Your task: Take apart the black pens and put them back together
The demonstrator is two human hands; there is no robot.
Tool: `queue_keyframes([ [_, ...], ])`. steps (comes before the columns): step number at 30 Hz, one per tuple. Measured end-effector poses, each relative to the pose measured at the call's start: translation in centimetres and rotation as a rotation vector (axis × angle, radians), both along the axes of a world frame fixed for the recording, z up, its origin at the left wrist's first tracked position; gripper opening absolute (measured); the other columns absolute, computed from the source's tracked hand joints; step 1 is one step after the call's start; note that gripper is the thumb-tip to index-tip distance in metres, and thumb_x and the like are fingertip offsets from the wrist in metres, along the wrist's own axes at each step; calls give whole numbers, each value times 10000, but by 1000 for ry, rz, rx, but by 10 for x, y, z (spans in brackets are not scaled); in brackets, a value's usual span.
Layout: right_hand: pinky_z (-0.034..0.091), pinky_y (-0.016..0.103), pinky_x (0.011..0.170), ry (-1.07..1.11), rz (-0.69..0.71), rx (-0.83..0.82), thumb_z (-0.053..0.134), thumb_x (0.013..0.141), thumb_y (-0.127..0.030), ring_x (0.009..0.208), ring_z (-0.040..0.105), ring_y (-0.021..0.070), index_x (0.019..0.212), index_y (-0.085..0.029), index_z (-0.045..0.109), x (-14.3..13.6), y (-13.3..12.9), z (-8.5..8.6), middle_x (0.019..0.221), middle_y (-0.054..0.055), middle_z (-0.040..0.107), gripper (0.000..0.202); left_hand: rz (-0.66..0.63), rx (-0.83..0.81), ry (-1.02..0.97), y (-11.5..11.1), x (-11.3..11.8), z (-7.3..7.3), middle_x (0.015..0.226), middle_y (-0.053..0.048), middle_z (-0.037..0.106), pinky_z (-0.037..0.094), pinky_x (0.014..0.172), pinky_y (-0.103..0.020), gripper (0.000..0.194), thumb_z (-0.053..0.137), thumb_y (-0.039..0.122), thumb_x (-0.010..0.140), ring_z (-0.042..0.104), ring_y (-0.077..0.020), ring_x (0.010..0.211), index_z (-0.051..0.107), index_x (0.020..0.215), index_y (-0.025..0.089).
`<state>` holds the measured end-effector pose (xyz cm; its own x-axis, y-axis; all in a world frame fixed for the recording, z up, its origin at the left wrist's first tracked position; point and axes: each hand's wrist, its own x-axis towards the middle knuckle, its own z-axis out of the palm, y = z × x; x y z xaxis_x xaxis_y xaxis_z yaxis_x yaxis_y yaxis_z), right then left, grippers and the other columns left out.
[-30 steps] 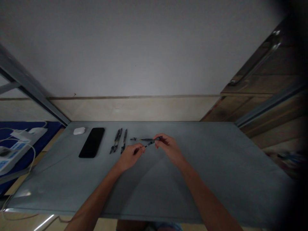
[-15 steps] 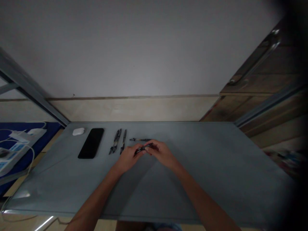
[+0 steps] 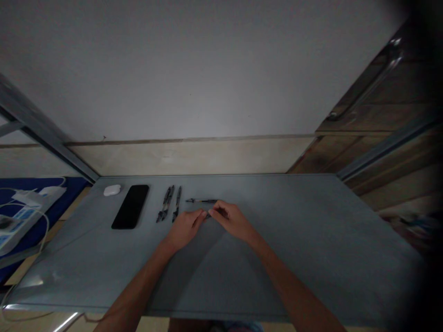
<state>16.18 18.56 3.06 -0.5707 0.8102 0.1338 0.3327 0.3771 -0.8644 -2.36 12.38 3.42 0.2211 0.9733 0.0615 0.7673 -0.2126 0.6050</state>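
Observation:
Above the middle of the grey table [image 3: 263, 267], my left hand [image 3: 185, 228] and my right hand [image 3: 233, 221] meet with their fingertips close together. Both are closed on a dark pen [image 3: 208, 215], of which only a short piece shows between the fingers. Just behind my hands another pen [image 3: 200, 200] lies crosswise, its right end hidden by my right hand. To the left of my left hand a single pen [image 3: 177, 203] lies lengthwise. Beside it is a small group of pens [image 3: 165, 204], lying close together.
A black phone [image 3: 130, 207] lies left of the pens, with a white earbud case [image 3: 112, 190] behind it. Far left, a power strip [image 3: 24, 216] with cables sits on a blue surface. A pale wall [image 3: 194, 83] rises behind the table; metal posts [image 3: 79, 161] stand at its corners.
My fingers have shifted around the pen and now cover more of it; its dark length showed more clearly before. The pens, phone and case on the table have stayed put.

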Motion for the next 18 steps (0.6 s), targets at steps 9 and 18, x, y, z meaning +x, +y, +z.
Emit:
queue_keyframes([
  [9,266,246,472,-83,-67,-8,407,943,-502,460,407,114,511,-192,467,-5,-3,-5,472,-27,407,535,-61,-13,25,0,1,-2,863,-41,711,451,699,-271,364,342,423,995,669,-184,757,637,1063,221],
  [18,292,252,492,-113,-44,49,394,960,-456,505,473,139,548,-188,544,-5,-3,-8,508,-1,495,515,-75,-26,17,-2,1,0,817,-20,706,454,647,-264,368,459,485,944,660,-184,690,567,1193,236],
])
